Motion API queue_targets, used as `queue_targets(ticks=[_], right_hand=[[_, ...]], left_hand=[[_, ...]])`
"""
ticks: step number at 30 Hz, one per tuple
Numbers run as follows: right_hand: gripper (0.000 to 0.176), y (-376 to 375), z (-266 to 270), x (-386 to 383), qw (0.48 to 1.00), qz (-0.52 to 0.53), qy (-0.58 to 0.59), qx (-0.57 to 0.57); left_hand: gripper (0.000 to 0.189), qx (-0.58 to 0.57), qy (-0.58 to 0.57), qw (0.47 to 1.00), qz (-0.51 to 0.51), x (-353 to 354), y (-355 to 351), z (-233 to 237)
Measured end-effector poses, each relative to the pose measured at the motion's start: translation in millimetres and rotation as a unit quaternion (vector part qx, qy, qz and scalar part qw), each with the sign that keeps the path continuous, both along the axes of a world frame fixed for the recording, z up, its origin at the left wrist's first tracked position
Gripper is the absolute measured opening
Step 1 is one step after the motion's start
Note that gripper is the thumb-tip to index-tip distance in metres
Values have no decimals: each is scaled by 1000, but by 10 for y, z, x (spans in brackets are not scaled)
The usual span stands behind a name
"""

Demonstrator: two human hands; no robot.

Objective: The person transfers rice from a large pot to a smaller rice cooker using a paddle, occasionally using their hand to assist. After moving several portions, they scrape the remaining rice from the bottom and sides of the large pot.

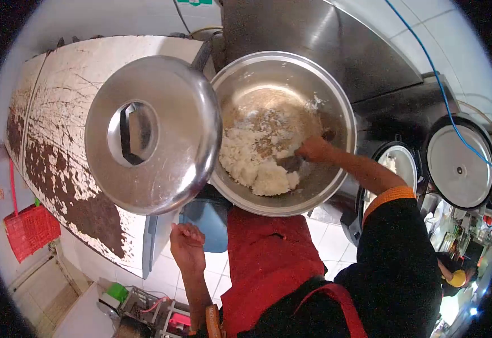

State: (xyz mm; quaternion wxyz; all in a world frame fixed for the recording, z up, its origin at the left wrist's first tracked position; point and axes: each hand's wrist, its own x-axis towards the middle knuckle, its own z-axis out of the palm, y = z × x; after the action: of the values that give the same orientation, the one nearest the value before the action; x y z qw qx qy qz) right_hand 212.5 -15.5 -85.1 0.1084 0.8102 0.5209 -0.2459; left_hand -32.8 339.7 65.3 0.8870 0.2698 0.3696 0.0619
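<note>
A large steel pot (336, 101) stands in front of me with a heap of white rice (254, 160) in its bottom. My right hand (313, 149) reaches inside it and grips a dark scoop (291, 163) pushed into the rice. The pot's round steel lid (161, 169) leans tilted over the pot's left rim, its handle facing up. My left hand (188, 245) hangs just below the lid's lower edge, fingers curled, touching nothing that I can see.
A worn white table top (54, 112) with peeling brown patches lies to the left, and a red basket (30, 230) sits below it. Two round cookers (460, 163) stand at the right, under a blue cable (426, 56). A blue object (206, 222) sits beneath the pot.
</note>
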Motion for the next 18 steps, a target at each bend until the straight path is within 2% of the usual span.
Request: queue_targets(ticks=[2, 4, 6, 9, 12, 16, 18], right_hand=[[23, 204, -144, -123, 993, -102, 56, 9], [24, 270, -147, -115, 991, -118, 56, -2], [26, 245, -38, -84, 989, -140, 53, -17], [29, 30, 169, -3, 981, -179, 73, -26], [29, -150, 287, 1, 984, -162, 67, -17], [31, -140, 424, -69, 981, -180, 55, 39], [31, -124, 473, -97, 976, -203, 46, 56]], left_hand=[[38, 52, 36, 998, 17, -14, 10, -52], [38, 55, 11, 998, -8, -6, 48, -71], [40, 213, -7, 970, -120, 48, 22, -67], [41, 238, -37, 963, -124, 167, -103, -106], [40, 269, -53, 947, -167, 413, -241, -115], [43, 478, -83, 818, -309, 817, -508, -360], [47, 611, -126, 721, -301, 1105, -670, -591]])
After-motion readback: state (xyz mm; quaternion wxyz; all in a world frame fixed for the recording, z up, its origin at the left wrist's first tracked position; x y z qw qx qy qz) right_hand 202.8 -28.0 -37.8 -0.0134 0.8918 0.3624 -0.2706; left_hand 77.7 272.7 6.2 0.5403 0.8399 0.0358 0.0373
